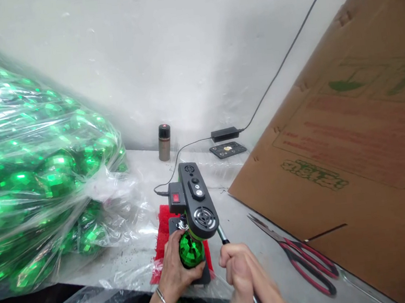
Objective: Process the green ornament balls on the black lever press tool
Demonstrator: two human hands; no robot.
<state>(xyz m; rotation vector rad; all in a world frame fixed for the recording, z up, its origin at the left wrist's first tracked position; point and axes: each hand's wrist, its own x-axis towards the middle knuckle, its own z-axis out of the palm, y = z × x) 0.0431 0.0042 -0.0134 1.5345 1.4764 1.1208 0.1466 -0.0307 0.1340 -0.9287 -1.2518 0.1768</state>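
Note:
A shiny green faceted ball ornament (190,254) sits under the front end of a small black benchtop drill press (197,198). My left hand (176,267) is closed around the ball's left side, fingers above and thumb below. With my right hand (246,274) I grip the press's lever handle (223,236), a metal rod with a black end. The machine's dark base is partly hidden by my left hand and the ball. Under it lies a red cloth (164,228). Whatever tool meets the top of the ball is hidden by the machine head.
A clear plastic bag (46,177) full of green balls fills the left. Red-handled scissors (300,257) lie beside a large cardboard box (350,145) on the right. Behind stand a small bottle (164,143), a phone (227,150) and a black power adapter (225,134) with its cord.

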